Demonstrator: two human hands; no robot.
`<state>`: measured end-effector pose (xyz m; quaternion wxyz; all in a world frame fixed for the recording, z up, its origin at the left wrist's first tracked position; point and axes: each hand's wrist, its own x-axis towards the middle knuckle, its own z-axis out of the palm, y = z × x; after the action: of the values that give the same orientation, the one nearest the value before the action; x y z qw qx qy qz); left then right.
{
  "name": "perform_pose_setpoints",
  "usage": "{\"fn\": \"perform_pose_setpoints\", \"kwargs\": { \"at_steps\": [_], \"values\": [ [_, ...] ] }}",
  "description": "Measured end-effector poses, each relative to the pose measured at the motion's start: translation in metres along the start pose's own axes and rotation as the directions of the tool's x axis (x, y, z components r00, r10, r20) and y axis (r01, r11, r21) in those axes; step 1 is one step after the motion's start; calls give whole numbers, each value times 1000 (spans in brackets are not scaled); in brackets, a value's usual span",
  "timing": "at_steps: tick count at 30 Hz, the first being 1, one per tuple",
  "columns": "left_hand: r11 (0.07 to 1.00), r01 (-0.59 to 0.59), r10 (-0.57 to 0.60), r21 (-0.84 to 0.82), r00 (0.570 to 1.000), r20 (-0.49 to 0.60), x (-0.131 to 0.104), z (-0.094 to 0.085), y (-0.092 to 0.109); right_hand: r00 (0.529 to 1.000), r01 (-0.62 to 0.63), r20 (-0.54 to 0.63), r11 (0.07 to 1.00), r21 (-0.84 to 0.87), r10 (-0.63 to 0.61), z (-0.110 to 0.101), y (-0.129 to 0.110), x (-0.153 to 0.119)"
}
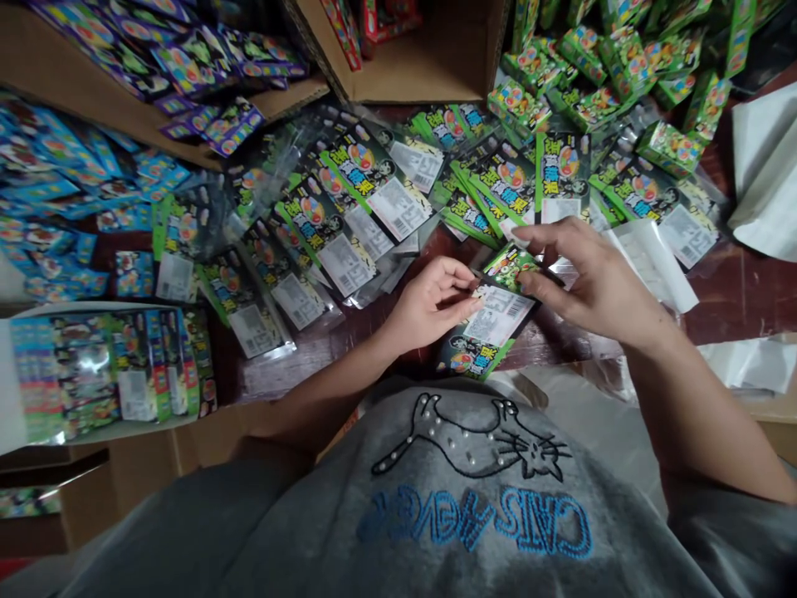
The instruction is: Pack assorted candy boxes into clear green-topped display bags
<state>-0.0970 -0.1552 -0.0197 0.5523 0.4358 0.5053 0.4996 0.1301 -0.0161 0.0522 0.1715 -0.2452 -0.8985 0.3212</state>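
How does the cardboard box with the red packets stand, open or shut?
Open: inside the cardboard box, red packets show.

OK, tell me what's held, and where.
A black-and-green printed flat packet with a white label: the left hand pinches its left edge. The right hand fingers the small green printed box at its far end; grip unclear.

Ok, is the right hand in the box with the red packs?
No, the right hand is at the black packet near the shirt, while the red packs lie in the box farther away.
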Motion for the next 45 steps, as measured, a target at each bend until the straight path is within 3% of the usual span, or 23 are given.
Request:
{"fn": "perform_pose_setpoints", "kwargs": {
  "at_steps": [3, 7, 9, 11, 14, 16, 19, 22, 25, 28, 32, 35, 38, 40, 45],
  "values": [
    [1000, -17, 17, 1, 1000, 12, -2, 4, 2, 983, 72, 169, 997, -28, -67, -13, 1, 13],
    [998, -57, 58, -15, 997, 60, -3, 11, -1, 887, 230, 423, 971, -64, -183, -26, 2, 33],
    [997, -82, 82, -9, 995, 61, -2, 12, -3, 856, 276, 471, 959, -66, -214, -25, 1, 36],
    [995, -102, 102, 8, 994, 28, -1, 9, -6, 900, 253, 383, 965, -72, -208, -19, 1, 33],
    [994, -104, 106, 30, 993, -45, -2, 1, -9, 986, 130, 111, 991, -33, -126, 0, 2, 18],
    [995, -94, 95, 35, 994, -60, -4, -4, -10, 996, 84, 7, 996, 43, -84, 15, 4, 6],
    [994, -95, 97, 46, 994, -44, -9, -8, -9, 998, 53, -49, 984, 170, -45, 37, 4, -12],
    [986, -127, 134, 108, 989, -58, -12, -9, -5, 971, -47, -213, 960, 275, 108, 59, 1, -31],
    [978, -133, 151, 159, 983, -108, -9, -6, 0, 845, -137, -396, 860, 492, 361, 84, -7, -50],
    [977, -119, 151, 175, 971, -184, -1, 1, 2, 733, -154, -419, 731, 665, 536, 107, -20, -59],
    [968, -88, 153, 237, 950, -271, 8, 9, 1, 693, -156, -428, 701, 696, 580, 118, -31, -56],
    [966, -97, 157, 240, 957, -244, 8, 6, 1, 713, -193, -415, 727, 659, 565, 110, -26, -53],
    [981, -106, 129, 162, 982, -136, 6, -3, 1, 791, -200, -377, 786, 585, 482, 100, -16, -53],
    [986, -100, 116, 131, 985, -125, 4, -7, -1, 834, -157, -383, 835, 527, 398, 98, -12, -53],
    [992, -74, 94, 102, 975, -204, 9, -13, -2, 829, -69, -442, 846, 529, 343, 103, -8, -46]
  ]
}}
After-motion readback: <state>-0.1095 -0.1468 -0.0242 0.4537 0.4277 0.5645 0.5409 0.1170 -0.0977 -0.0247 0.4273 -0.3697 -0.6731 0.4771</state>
